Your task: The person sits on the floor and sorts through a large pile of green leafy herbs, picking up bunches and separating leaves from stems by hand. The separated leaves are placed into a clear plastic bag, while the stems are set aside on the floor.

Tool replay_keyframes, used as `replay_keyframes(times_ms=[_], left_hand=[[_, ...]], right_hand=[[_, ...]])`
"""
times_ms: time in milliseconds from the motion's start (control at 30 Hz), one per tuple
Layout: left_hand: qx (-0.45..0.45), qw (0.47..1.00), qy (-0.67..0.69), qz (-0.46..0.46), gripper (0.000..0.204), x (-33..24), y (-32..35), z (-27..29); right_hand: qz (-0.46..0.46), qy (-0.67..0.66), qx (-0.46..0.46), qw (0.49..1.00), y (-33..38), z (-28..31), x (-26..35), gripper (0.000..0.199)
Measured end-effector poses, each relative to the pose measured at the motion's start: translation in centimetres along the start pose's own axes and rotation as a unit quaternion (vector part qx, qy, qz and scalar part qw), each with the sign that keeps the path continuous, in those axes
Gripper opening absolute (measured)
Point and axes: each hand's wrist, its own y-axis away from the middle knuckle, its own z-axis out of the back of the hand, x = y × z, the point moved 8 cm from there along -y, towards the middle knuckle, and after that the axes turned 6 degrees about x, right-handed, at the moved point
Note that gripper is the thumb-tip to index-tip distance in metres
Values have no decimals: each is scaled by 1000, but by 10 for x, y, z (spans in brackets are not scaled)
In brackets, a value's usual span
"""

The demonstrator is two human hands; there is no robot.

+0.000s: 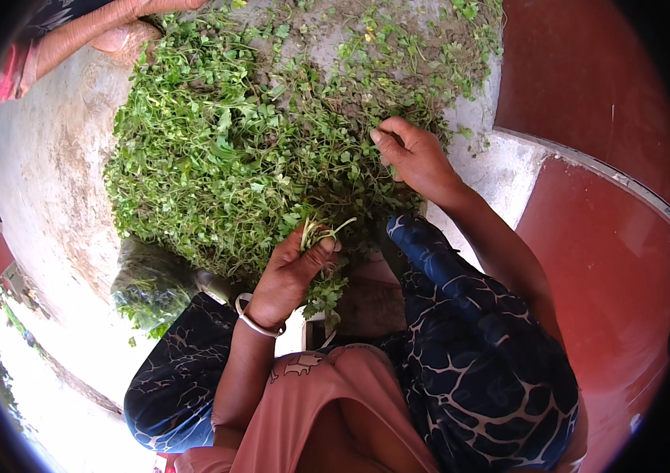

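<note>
A wide heap of leafy green herb sprigs point(201, 165), with parsley-like leaves, spreads over the floor in front of me. My left hand point(284, 276), a pale bangle at its wrist, is closed round a small bunch of herb sprigs point(324, 296). Pale stem ends stick out above its thumb, and leaves hang below the fingers. My right hand point(423, 162) hovers over the right side of the heap, thumb and forefinger drawn together. Whatever is in that pinch, if anything, is too small to make out.
A clear plastic bag point(150, 284) with greens stands by my left knee. Another person's forearm point(87, 39) reaches in at the upper left. Soil and scattered leaves point(382, 47) lie at the far side. To the right is a red surface point(603, 268) with a pale raised edge point(587, 164).
</note>
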Motion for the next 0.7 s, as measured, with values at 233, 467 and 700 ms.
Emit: replay_keyframes(times_ms=[233,467,700], left_hand=[[-21,1000,-6,-4,20,4,-2,10],[-92,995,20,-12,19,4,-1,20],[-125,989,68,-45,21,-3,-3,23]], right_hand=[[-10,87,111,990,-2,-24,-15,25],[-38,-125,131,983,16,-6,8,24],[128,-58,25,990,38,16,38,18]])
